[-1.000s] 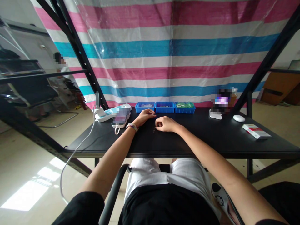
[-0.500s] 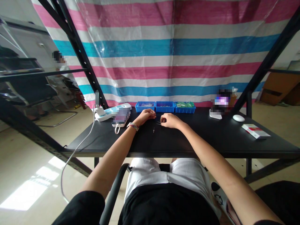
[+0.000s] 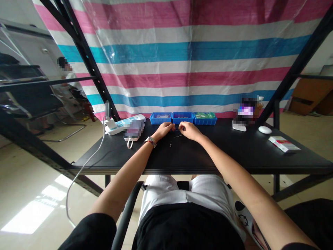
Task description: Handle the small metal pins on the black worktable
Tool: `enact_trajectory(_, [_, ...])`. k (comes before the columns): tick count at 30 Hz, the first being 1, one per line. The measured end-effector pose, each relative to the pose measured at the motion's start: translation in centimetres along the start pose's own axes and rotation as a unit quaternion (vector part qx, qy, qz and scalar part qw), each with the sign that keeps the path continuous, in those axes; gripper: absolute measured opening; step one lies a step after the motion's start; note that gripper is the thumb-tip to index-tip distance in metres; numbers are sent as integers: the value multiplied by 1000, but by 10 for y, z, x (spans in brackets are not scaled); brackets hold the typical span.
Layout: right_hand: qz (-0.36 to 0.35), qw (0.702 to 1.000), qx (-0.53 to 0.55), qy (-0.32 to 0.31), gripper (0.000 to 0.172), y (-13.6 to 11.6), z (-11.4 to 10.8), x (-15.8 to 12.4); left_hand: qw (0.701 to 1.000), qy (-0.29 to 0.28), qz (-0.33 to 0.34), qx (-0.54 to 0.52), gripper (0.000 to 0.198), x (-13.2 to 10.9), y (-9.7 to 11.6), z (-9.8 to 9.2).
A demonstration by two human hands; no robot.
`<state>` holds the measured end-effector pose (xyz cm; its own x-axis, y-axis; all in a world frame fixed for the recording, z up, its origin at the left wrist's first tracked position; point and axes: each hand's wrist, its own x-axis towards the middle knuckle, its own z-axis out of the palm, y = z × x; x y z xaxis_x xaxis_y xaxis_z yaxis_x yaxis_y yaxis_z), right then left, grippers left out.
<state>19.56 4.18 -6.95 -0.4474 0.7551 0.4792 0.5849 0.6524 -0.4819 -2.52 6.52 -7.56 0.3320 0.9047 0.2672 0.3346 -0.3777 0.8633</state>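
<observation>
My right hand (image 3: pixel 191 131) is closed in a pinch over the black table, gripping a thin, pin-like rod (image 3: pixel 178 130) that points left. Facing it, my left hand (image 3: pixel 165 130) has its fingers drawn together near the rod's other end. What sits in the left fingertips is too small to make out. Below the gap between my hands, a second thin rod (image 3: pixel 177 136) lies on the table. Slightly nearer to me is a small slim piece (image 3: pixel 170 143) with a pale part, lying apart from both hands.
Behind my hands, three blue bins stand in a row: left (image 3: pixel 161 118), middle (image 3: pixel 182 118) and right (image 3: pixel 205 119), the last with green packets. A power strip (image 3: pixel 125 125) and a blurred device (image 3: pixel 134 129) lie left. A white mouse (image 3: pixel 265 130) and box (image 3: pixel 283 144) lie right.
My right hand has lifted slightly away from me, with one rod in its pinch; the other rod stays on the table. My left hand has shifted right, closer to the rod.
</observation>
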Motion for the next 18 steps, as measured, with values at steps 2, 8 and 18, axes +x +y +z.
enact_trajectory(2, [-4,998,47,37,10,-1,-1,3,1000,-17,-8,-13,47,1,0,0])
enact_trajectory(8, [-4,993,87,77,5,-6,-2,4,998,-20,-23,-55,48,2,-2,-3])
enact_trajectory(18, [51,987,112,98,7,-10,-2,4,993,-11,-23,-114,40,1,-5,-7])
